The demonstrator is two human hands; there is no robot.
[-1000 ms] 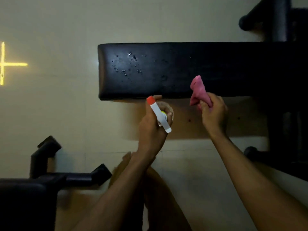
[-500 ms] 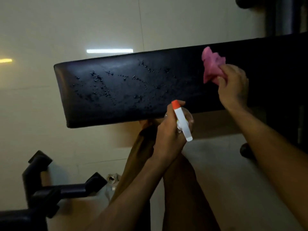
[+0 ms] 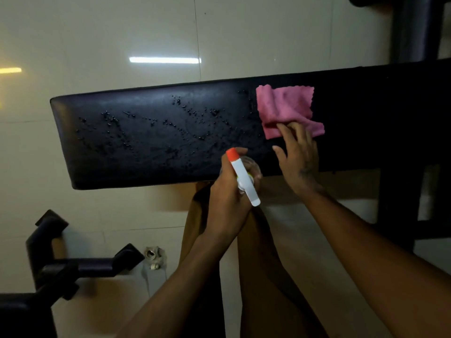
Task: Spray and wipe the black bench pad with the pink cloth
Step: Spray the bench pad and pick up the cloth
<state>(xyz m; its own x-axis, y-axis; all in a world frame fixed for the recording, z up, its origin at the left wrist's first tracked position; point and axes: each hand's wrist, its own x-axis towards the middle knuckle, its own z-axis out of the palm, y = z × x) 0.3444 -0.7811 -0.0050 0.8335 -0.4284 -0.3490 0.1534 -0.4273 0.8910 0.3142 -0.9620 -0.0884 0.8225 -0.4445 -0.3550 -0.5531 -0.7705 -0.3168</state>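
The black bench pad point(image 3: 151, 162) stretches across the middle of the view, its left and middle parts dotted with spray droplets. The pink cloth point(image 3: 285, 106) lies spread flat on the pad, right of the droplets. My right hand point(image 3: 296, 152) rests on the cloth's near edge, fingers spread and pressing it down. My left hand point(image 3: 229, 186) grips a spray bottle point(image 3: 241, 176) with a white head and orange nozzle at the pad's near edge, nozzle pointing up toward the pad.
Pale floor tiles surround the bench. A black metal frame point(image 3: 73, 264) of another machine sits at lower left. The dark bench support point(image 3: 412, 28) rises at upper right. My legs point(image 3: 256, 276) are below the hands. A small floor fitting point(image 3: 153, 257) is nearby.
The right hand has laid the bunched cloth down and spread it flat on the pad. The view has moved closer to the bench. The left hand still holds the bottle.
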